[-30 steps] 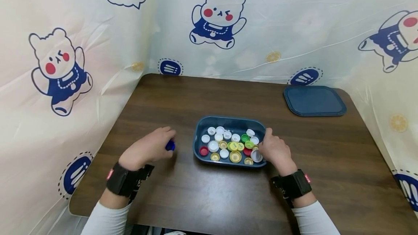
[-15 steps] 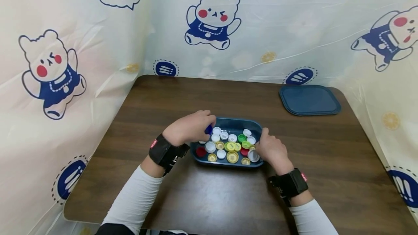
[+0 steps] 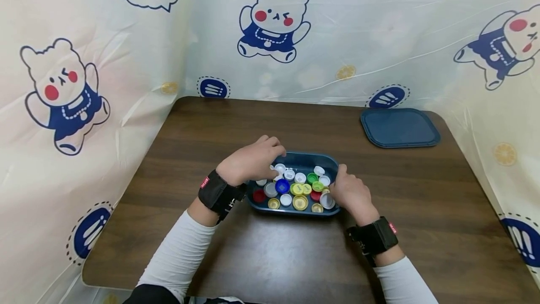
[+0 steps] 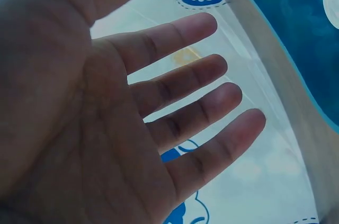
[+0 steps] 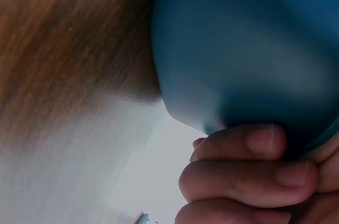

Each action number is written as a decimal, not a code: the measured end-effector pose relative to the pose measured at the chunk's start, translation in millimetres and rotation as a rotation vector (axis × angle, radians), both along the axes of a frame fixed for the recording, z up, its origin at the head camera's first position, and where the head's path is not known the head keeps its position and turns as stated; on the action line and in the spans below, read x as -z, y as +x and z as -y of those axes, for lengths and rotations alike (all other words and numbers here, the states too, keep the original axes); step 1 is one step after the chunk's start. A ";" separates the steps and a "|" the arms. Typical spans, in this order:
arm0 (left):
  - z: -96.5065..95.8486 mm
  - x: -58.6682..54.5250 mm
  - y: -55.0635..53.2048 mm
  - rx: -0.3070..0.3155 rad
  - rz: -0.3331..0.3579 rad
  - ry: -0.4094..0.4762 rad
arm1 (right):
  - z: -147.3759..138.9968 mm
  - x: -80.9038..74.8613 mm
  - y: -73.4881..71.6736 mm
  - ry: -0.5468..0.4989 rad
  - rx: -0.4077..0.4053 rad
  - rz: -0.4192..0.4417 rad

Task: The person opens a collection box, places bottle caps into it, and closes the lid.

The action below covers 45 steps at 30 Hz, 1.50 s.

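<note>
A dark blue rectangular tray (image 3: 310,157) holds several plastic bottle caps in white, yellow, green and red. Among them lies a blue bottle cap (image 3: 282,186), left of the middle. Over the tray's left end hovers my left hand (image 3: 253,161); in the left wrist view its fingers (image 4: 185,75) are straight and spread, with nothing in them. My right hand (image 3: 352,194) grips the tray's right end. The right wrist view shows its fingers (image 5: 249,181) curled against the tray's outer wall (image 5: 228,49). Some caps at the left end are hidden under my left hand.
A flat dark blue lid or tray (image 3: 400,128) lies at the back right of the brown wooden table (image 3: 253,257). A patterned curtain (image 3: 346,27) with bear drawings stands behind and along both sides.
My left hand has moved right from the table to over the tray and let go of the blue bottle cap, which now lies among the others. The right hand keeps its hold.
</note>
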<state>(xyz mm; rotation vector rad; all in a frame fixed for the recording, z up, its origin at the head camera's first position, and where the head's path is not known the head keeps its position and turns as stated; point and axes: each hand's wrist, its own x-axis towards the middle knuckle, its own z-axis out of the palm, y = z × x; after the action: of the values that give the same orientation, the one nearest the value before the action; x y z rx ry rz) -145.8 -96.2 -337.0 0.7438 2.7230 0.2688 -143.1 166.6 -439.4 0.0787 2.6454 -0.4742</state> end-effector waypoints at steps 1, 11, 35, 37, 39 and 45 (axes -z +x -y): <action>0.4 0.3 -0.1 -0.003 0.001 0.004 | -0.3 -0.1 -0.1 0.001 0.001 0.000; 8.8 11.9 -2.6 -0.048 -0.018 0.078 | -1.4 0.0 0.2 0.001 0.006 0.003; 37.5 98.1 12.5 -0.488 -0.075 0.227 | -3.9 -0.3 1.3 0.000 0.009 -0.010; 36.8 100.5 13.5 -0.517 -0.067 0.221 | -3.0 -0.5 1.4 0.004 0.011 -0.009; 36.0 101.8 14.1 -0.549 -0.053 0.206 | -1.8 -1.0 1.2 0.000 0.015 -0.005; 31.4 100.9 11.9 -0.642 0.050 0.116 | -0.8 -1.9 0.5 -0.020 0.010 -0.005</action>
<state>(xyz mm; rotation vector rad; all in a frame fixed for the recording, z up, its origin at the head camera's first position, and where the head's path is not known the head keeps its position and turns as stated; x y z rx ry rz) -133.8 -127.7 -437.9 -0.1385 2.8328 0.5760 -142.6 167.4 -437.5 0.0843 2.6462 -0.5043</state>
